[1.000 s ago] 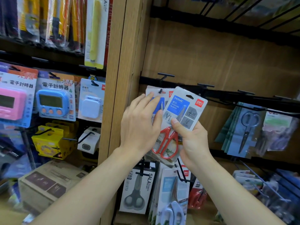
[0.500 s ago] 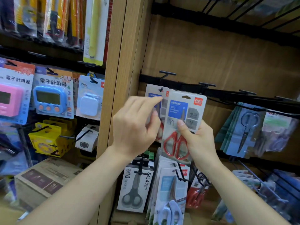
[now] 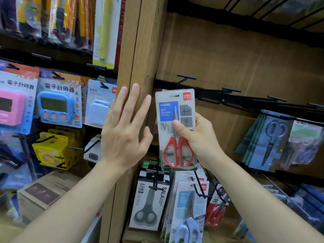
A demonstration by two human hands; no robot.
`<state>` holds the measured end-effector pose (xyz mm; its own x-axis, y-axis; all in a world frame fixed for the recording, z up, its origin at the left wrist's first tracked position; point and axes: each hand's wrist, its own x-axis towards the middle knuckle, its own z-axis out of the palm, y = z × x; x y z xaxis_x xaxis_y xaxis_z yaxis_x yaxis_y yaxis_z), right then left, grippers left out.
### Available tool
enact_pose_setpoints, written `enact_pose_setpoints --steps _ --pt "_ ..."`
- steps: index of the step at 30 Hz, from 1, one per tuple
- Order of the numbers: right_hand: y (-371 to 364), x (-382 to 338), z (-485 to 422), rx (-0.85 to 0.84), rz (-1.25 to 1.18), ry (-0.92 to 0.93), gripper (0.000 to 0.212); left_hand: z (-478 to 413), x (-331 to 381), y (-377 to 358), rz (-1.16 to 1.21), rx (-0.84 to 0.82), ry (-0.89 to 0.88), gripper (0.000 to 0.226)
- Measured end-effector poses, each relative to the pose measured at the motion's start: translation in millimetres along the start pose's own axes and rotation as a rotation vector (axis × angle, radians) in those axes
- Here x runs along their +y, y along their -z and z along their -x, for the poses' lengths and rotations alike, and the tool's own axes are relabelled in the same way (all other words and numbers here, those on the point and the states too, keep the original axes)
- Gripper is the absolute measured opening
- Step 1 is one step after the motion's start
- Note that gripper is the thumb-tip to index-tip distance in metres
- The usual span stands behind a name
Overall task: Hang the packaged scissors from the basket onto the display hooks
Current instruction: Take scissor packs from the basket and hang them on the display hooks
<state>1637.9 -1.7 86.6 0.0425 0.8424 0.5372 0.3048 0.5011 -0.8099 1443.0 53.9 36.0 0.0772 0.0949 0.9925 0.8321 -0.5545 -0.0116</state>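
- Now the left hand point(image 3: 125, 132) has let go and drifted left of the pack. Its fingers are straight and spread, holding nothing, in front of the wooden upright point(image 3: 140, 50).
- The right hand point(image 3: 199, 137) alone carries the packaged scissors point(image 3: 175, 109), thumb across the card front and fingers curled behind it.
- The pack was tilted half a second ago. It stands upright at centre frame, its hang slot point(image 3: 175, 95) just under the T-ended hook point(image 3: 186, 78), and another card's edge peeps out behind.
- Whether the prong already passes through the slot cannot be told. My reading is that the hanging is at or just past its last push, the left hand no longer needed to steady it.
- The upright sits close on the pack's left, so little sideways room there.
- To the right, the black rail point(image 3: 245, 100) carries more hooks, and the grey-scissor packs point(image 3: 270, 137) hang well apart.
- Above is bare back panel point(image 3: 236, 55); below, the SALA pack point(image 3: 149, 204) and its neighbours crowd the lower row.
- No basket is in view.
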Motion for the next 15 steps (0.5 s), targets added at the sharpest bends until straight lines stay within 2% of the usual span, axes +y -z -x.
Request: enact_pose_setpoints --steps 5,10,15 --pt "-1 7 1 0.096 -0.012 0.064 0.023 0 -1 -2 0.014 0.012 -0.006 0.068" --pt "-6 5 -8 0.084 -0.015 0.047 0.031 0 -1 -2 0.028 0.026 -0.011 0.067" --pt "-8 5 -4 0.072 -0.082 0.021 0.027 0 -1 -2 0.030 0.040 -0.009 0.065"
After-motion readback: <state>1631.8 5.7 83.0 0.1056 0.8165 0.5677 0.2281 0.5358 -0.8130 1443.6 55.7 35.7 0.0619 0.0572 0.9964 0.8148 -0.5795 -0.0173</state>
